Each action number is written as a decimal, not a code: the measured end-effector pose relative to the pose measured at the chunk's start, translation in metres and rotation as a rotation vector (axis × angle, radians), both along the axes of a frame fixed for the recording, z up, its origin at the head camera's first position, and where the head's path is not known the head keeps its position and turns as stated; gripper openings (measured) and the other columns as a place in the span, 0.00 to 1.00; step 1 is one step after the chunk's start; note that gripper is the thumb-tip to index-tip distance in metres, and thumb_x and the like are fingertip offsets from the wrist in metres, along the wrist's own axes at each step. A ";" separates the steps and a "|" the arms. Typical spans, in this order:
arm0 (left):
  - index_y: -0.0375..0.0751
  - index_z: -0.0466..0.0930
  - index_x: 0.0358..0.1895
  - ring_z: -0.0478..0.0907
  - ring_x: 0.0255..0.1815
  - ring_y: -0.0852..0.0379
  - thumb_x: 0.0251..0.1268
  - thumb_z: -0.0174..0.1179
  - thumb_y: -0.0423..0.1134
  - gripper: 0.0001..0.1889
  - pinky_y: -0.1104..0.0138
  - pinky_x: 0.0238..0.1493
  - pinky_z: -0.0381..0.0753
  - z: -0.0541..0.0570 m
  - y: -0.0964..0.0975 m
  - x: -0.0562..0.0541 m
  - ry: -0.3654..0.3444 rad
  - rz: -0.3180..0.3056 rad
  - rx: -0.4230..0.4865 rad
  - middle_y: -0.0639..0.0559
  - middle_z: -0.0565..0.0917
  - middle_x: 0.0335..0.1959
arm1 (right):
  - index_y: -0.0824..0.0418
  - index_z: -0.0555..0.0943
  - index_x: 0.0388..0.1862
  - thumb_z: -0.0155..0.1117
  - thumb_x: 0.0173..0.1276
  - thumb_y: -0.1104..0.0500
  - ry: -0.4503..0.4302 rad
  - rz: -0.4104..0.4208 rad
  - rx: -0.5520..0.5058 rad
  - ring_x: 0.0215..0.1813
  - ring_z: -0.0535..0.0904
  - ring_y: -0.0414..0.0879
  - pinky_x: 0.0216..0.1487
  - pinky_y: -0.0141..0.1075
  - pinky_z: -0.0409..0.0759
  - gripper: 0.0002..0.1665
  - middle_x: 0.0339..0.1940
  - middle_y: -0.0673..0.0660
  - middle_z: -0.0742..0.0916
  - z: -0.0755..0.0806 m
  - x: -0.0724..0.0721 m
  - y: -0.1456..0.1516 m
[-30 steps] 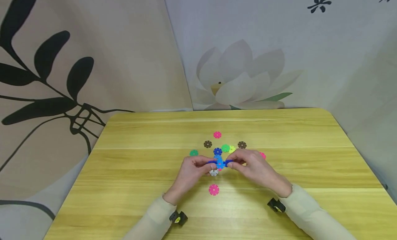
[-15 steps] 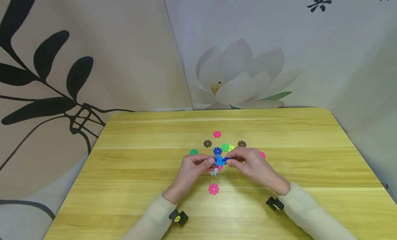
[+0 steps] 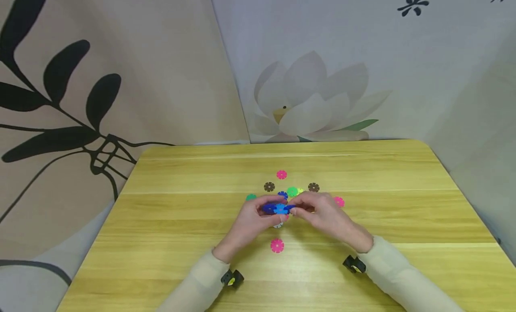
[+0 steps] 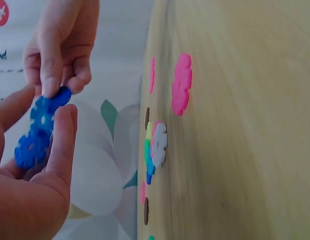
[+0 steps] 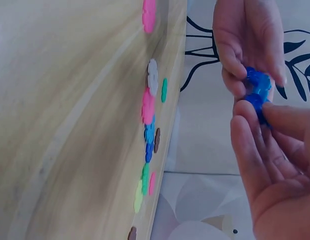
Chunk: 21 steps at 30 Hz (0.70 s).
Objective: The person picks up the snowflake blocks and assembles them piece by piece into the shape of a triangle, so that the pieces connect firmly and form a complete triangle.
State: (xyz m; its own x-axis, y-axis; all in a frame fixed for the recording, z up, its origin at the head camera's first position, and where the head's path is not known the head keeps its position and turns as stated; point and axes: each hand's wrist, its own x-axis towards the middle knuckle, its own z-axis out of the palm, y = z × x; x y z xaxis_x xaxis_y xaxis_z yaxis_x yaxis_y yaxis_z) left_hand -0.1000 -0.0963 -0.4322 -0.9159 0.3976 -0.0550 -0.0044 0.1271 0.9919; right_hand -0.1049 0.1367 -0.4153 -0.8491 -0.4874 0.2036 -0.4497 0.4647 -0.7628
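Note:
Three notched plastic snowflake discs are joined in a row between the hands, above the table: a light blue disc [image 3: 281, 209] in the middle and a dark blue one on each side. My left hand [image 3: 251, 219] holds the left dark blue disc [image 4: 32, 150] between thumb and fingers, the thumb on the near side. With thumb and index finger, my right hand [image 3: 327, 211] pinches the right dark blue disc [image 4: 61, 97]. In the right wrist view the joined discs [image 5: 261, 87] bridge both hands, partly covered by fingertips.
Loose discs lie flat around the hands: a near pink disc [image 3: 277, 245], a white disc [image 3: 278, 224] partly under the left hand, a green disc [image 3: 292, 191], brown discs [image 3: 313, 187] and others. The wooden table [image 3: 181, 240] meets a patterned cloth backdrop [image 3: 181, 57] behind.
My left hand has spread from a pinch at the edge to surround the left dark blue disc. The joined discs have tilted, and the light blue one looks flatter. The right hand keeps its pinch.

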 end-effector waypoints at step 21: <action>0.38 0.86 0.52 0.81 0.43 0.53 0.69 0.68 0.37 0.12 0.59 0.45 0.85 -0.006 -0.011 -0.001 -0.008 0.127 -0.049 0.45 0.82 0.50 | 0.61 0.87 0.53 0.71 0.71 0.63 0.048 -0.108 0.320 0.56 0.85 0.56 0.56 0.55 0.83 0.13 0.52 0.54 0.89 -0.012 -0.030 0.089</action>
State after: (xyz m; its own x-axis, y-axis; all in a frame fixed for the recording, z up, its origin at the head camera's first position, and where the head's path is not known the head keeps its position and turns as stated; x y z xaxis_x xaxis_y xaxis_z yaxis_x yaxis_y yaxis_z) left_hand -0.1006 -0.1075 -0.4378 -0.9581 0.2752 -0.0791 -0.0316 0.1730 0.9844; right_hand -0.1351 0.2261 -0.4277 -0.8926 -0.4405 0.0959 -0.4164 0.7242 -0.5497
